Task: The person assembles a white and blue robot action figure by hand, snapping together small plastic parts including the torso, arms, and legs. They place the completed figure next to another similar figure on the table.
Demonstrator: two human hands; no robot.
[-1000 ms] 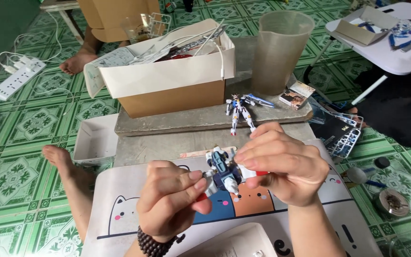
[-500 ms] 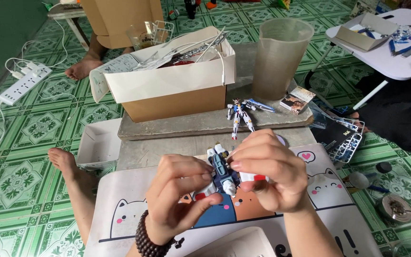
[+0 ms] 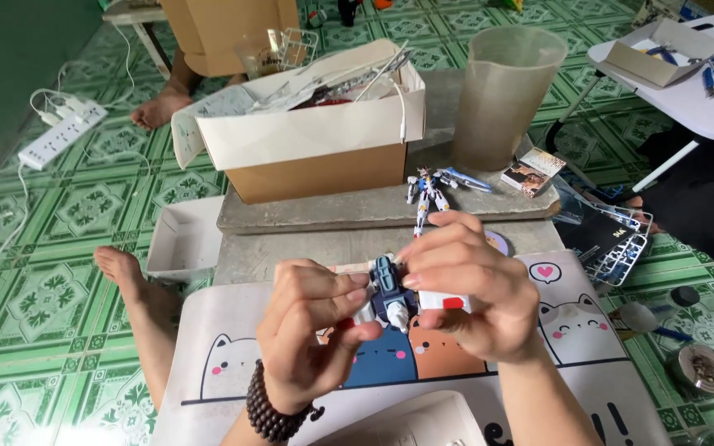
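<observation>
Blue-and-white model part [image 3: 392, 296] is pinched between both hands above the cat-print mat's [image 3: 233, 330] far edge; left hand [image 3: 311, 330] fingertips seemingly press a piece on. Right hand [image 3: 473, 289] fingers clamp it; seating needs steady, aligned pressure

A home hobby corner set up on a green patterned tile floor [image 3: 59, 306], where a person sits barefoot at a low worktop [image 3: 233, 330] covered by a cartoon cat mat [image 3: 572, 322]. A cardboard box [image 3: 307, 153] crammed with plastic part frames, a finished toy robot figure [image 3: 427, 188] on a stone slab [image 3: 357, 211] and a tall plastic jug [image 3: 502, 95] stand close by. A white power strip [image 3: 59, 136] trails cords across the tiles, and a small folding table [image 3: 704, 99] holds cutters and another box, while a second person's bare foot [image 3: 159, 107] rests beyond
</observation>
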